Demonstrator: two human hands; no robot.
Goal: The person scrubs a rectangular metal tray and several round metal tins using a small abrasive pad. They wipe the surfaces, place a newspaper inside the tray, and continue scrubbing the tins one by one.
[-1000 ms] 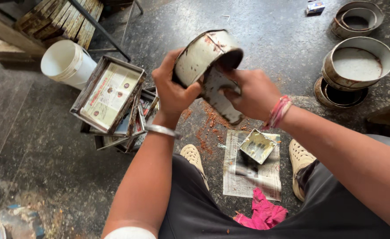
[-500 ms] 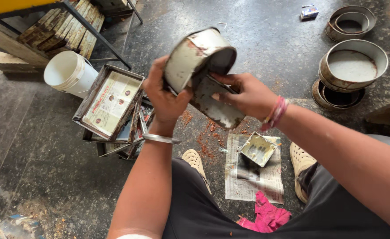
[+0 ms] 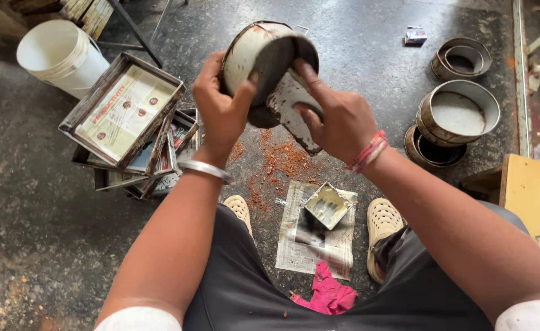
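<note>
My left hand (image 3: 221, 107) grips the side of a round rusty metal tin (image 3: 259, 56), holding it tilted above the floor. My right hand (image 3: 334, 119) presses a flat rusty metal scraper (image 3: 294, 116) into the tin's open mouth. A silver bangle sits on my left wrist and red threads circle my right wrist. Orange-brown rust crumbs (image 3: 282, 160) lie scattered on the dark floor under the tin.
A stack of rectangular metal trays (image 3: 126, 119) lined with printed paper leans at left beside a white bucket (image 3: 61, 55). Round tins (image 3: 457, 116) stand at right. A newspaper sheet (image 3: 313, 236) with a small square tin (image 3: 328, 205) and a pink rag (image 3: 325, 294) lie between my feet.
My hands have turned the tin a little and the scraper has shifted inside its mouth. The camera has moved closer over the hands.
</note>
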